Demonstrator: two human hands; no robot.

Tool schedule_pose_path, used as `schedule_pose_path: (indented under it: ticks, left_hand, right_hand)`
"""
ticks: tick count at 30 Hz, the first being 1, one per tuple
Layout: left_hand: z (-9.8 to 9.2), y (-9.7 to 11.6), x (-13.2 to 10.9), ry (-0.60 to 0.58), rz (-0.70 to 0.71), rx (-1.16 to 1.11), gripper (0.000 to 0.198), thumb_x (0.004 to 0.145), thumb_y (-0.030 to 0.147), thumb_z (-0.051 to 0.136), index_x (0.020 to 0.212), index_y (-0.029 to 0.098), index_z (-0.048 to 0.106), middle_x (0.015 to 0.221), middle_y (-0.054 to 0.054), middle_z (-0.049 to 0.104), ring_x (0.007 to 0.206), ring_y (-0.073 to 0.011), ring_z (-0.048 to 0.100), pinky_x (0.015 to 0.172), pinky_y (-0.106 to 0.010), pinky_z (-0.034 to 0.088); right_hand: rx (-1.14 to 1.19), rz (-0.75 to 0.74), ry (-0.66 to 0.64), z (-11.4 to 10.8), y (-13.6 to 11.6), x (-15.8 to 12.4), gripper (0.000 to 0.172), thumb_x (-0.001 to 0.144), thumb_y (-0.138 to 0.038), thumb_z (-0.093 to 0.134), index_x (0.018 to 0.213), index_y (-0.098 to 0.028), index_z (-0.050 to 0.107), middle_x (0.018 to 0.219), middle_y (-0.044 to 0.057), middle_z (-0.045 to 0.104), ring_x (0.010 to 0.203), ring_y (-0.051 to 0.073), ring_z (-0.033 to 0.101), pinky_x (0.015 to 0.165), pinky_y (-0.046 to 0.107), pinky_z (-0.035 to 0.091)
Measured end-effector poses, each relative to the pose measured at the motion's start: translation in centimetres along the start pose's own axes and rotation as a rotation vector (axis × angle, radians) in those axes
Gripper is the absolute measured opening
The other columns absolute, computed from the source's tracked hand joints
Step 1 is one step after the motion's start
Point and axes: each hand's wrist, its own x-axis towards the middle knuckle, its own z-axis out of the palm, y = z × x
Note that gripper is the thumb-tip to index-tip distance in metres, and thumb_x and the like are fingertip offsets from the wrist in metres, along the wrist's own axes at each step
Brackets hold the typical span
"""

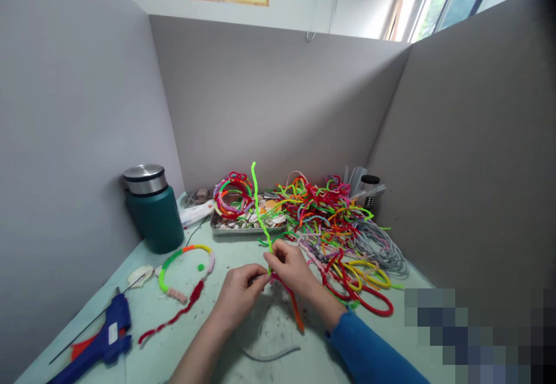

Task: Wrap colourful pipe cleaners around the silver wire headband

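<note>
A bright green pipe cleaner (257, 198) rises upright from between my hands, its free end pointing at the back panel. My right hand (292, 268) pinches it low down between thumb and fingers. My left hand (247, 289) is closed in a pinch at its bottom end, against the tip of a pink and orange wrapped piece (297, 312). That piece hangs down below my right hand; its upper part is hidden by the fingers. On the table in front of me lies a short grey cord (273, 356).
Left are a blue glue gun (113, 329), a teal bottle (158, 219) and a partly wrapped colourful ring (164, 271) with a red tail. Behind stands a metal tray (234, 232) with finished rings. A pipe cleaner heap (325, 204) and grey cord coils (382, 251) lie right. Grey panels enclose the table.
</note>
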Motion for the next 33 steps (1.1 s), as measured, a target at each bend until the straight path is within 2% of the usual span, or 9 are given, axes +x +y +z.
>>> schedule_pose_path:
  ticks: [7,19,27,33]
  left_hand:
    - [-0.2,0.0,-0.1,-0.021,0.033,0.031,0.025,0.079,0.032,0.047,0.069,0.016,0.064,0.061,-0.001,0.058,0.059,-0.0136,0.05,0.056,-0.021,0.034]
    - [0.2,-0.2,-0.6,0.055,0.252,0.374,0.02,0.084,0.026,0.042,0.076,0.019,0.059,0.073,-0.003,0.061,0.066,-0.0145,0.055,0.061,-0.023,0.036]
    - [0.0,0.1,-1.1,0.049,0.378,0.441,0.016,0.085,0.022,0.041,0.08,0.018,0.056,0.072,-0.002,0.059,0.064,-0.012,0.053,0.059,-0.022,0.036]
    - [-0.1,0.6,-1.2,0.05,0.424,0.447,0.014,0.084,0.018,0.042,0.079,0.018,0.055,0.069,-0.001,0.056,0.06,-0.0108,0.051,0.057,-0.022,0.035]
  right_hand:
    - [0.024,0.013,-0.006,0.1,0.3,0.1,0.019,0.075,-0.024,0.05,0.059,-0.018,0.041,0.053,-0.006,0.037,0.05,0.008,0.036,0.047,0.02,0.026]
    - [0.126,0.079,-0.043,0.0,0.6,0.4,0.02,0.073,-0.024,0.051,0.058,-0.018,0.039,0.052,-0.007,0.036,0.05,0.008,0.035,0.047,0.019,0.027]
    - [0.389,0.268,-0.265,-1.3,-0.3,0.4,0.023,0.07,-0.025,0.056,0.056,-0.016,0.04,0.048,-0.007,0.038,0.045,0.006,0.033,0.043,0.018,0.024]
    - [0.515,0.366,-0.432,-1.7,0.6,0.2,0.026,0.07,-0.03,0.061,0.059,-0.015,0.042,0.049,-0.008,0.035,0.044,0.004,0.029,0.042,0.017,0.02]
